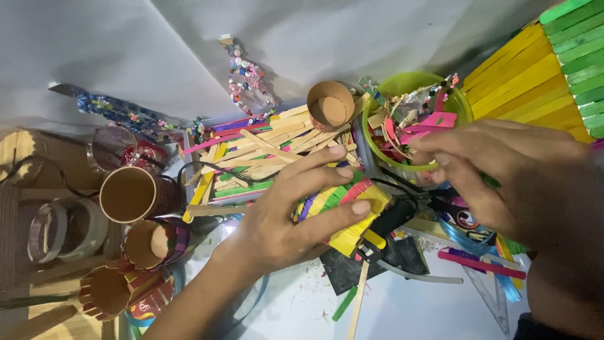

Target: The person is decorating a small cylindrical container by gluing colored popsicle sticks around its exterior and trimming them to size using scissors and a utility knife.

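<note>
Wooden sticks (pixel 264 160), green bowl (pixel 402 85) and cardboard tubes (pixel 129 195) crowd both hands.

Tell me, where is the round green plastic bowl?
In the head view, the round green plastic bowl sits upper right of centre, full of sticks, between the brown cardboard tube and the yellow stick panel, just above the right hand.

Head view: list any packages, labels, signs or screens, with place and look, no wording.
Label: bottom left, on a round red container by the cardboard cups, pale mark on red.
Tape rolls: far left, clear rings, unlabelled.
No signs or screens.
Left hand holds a coloured stick piece; right hand reaches a green bowl.
</note>
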